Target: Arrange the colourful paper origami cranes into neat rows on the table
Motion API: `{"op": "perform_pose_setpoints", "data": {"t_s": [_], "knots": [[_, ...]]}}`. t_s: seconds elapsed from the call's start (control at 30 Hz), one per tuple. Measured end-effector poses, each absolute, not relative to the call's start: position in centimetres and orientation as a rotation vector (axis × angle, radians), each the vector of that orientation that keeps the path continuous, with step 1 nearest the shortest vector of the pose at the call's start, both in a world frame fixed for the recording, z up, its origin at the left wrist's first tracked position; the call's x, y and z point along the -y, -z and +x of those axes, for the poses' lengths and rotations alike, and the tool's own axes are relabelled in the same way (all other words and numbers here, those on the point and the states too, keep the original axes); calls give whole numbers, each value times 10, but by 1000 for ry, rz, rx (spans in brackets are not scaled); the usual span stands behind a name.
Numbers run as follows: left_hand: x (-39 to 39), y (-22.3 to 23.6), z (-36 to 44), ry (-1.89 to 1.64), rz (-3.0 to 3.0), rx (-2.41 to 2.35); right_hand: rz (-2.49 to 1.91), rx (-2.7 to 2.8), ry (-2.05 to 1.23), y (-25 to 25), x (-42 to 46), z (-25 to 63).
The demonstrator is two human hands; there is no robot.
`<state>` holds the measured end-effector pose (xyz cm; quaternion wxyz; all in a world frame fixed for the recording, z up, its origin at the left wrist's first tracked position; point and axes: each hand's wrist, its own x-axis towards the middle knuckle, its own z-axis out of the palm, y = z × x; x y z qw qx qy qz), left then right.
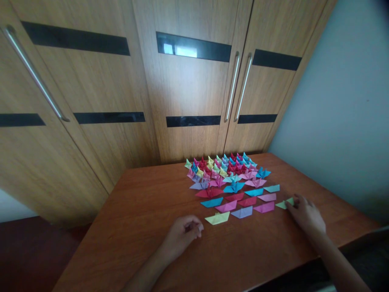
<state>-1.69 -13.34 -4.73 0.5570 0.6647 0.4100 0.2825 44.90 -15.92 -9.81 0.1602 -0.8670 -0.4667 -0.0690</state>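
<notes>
Several folded paper boats and birds in many colours lie in rows on the wooden table [146, 211]. My right hand [305, 215] rests at the right end of the front rows, its fingers pinching a light green paper boat [284, 204]. My left hand [184, 233] lies on the table with its fingers curled in, holding nothing that I can see. A yellow paper boat [217, 218] sits just to the right of my left hand. Behind it are purple [242, 212], pink [226, 207] and blue [212, 202] boats.
A wooden wardrobe [188, 89] with long metal handles [232, 87] and dark strips stands right behind the table. A pale wall [343, 121] borders the right side. The table's left edge drops to a dark floor [36, 251].
</notes>
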Motion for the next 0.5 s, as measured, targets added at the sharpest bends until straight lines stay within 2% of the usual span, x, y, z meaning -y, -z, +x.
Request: {"op": "perform_pose_setpoints", "data": {"t_s": [0.5], "knots": [[132,48,-16,-689,1559,-993,-2451,1296,190,100,151,448]]}}
